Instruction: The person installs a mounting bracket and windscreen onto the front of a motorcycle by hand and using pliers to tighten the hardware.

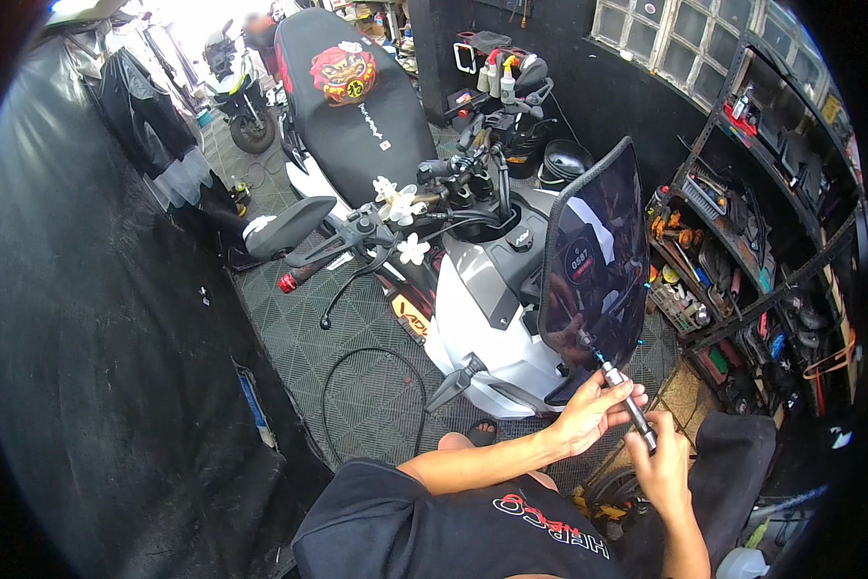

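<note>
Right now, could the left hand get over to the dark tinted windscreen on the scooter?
Probably yes. The left hand grips the metal driver tool just below the dark tinted windscreen, with nothing between them. It would have to let go of the tool, which the right hand also holds.

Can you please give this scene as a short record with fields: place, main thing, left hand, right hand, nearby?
place: workshop with tool shelves
main thing: white scooter with dark windshield
left hand: grips the tool's shaft near the tip
right hand: grips the screwdriver-like tool at its handle end
nearby: black cable on the tiled floor
</note>
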The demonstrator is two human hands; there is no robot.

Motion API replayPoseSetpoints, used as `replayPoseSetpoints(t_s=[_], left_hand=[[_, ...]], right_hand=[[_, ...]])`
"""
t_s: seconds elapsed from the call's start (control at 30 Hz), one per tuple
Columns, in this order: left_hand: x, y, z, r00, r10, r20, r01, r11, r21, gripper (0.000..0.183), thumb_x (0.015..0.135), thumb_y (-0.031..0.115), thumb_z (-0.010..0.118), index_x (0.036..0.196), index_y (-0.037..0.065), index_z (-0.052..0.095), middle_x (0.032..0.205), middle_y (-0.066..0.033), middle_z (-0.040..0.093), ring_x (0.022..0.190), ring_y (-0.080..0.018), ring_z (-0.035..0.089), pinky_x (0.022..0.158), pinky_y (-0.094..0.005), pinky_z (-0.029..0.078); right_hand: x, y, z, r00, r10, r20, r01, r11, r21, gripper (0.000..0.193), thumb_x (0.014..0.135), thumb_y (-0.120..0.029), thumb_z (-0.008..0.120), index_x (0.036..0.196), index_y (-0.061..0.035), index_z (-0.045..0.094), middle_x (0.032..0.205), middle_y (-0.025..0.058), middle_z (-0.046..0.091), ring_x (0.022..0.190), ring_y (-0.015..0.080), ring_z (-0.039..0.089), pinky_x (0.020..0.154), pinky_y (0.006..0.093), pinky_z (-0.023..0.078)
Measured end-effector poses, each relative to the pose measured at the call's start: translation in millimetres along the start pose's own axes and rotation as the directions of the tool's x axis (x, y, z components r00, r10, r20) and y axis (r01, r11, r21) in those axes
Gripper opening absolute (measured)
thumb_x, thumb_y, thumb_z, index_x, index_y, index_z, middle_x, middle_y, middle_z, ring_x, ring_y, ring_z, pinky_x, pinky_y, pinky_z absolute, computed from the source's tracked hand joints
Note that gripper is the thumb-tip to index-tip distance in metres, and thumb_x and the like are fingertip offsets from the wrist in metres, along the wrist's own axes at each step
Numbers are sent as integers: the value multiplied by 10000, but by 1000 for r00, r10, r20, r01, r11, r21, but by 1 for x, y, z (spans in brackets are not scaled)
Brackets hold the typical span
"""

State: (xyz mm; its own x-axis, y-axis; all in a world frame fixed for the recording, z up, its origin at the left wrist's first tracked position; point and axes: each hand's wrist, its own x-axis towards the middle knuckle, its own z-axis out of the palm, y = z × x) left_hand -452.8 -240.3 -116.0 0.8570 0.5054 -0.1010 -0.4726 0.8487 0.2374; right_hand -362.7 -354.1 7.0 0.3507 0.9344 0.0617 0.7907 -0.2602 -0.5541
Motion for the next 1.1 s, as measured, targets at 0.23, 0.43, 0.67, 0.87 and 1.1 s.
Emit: replayPoseSetpoints(t_s=[0.23,0.43,0.67,0.87,1.1], left_hand=[[-6,15,24,999,-36,38,39,996,-84,195,984,112,581,1150,78,485,1166,-102,615,1126,-233,635,933,-355,564],[-2,13,7,998,-9,-68,16,996,91,185,982,130,590,1133,93,489,1079,-77,632,1065,-204,654,896,-345,578],[3,5,15,1000,8,13,-7,996,-86,227,979,41,547,1202,51,507,1156,-161,638,1129,-299,632,963,-427,546],[7,4,7,999,10,-45,-8,999,45,62,985,80,564,1036,78,529,993,-100,652,1007,-253,681,840,-386,612],[5,5,21,998,16,-68,-16,1000,6,107,1000,116,547,1090,77,504,1079,-156,653,1110,-299,646,897,-429,585]], right_hand=[[-3,10,7,801,466,376,-527,250,813,207,1037,-301,475,1007,-96,480,507,0,350,359,108,316,341,278,289],[6,-19,-4,986,-165,-37,148,946,-287,226,860,-131,679,998,-21,537,646,163,585,538,324,606,512,398,446],[3,14,5,876,421,235,-453,553,699,219,942,-237,626,982,-50,521,604,-6,491,451,156,449,449,336,384],[6,1,-8,984,-180,4,169,915,-367,274,882,-227,698,1029,-45,556,696,131,596,590,294,630,520,378,471],[8,12,-6,754,459,470,-589,153,794,259,982,-316,594,992,-75,502,579,-27,384,410,88,344,376,239,300]])
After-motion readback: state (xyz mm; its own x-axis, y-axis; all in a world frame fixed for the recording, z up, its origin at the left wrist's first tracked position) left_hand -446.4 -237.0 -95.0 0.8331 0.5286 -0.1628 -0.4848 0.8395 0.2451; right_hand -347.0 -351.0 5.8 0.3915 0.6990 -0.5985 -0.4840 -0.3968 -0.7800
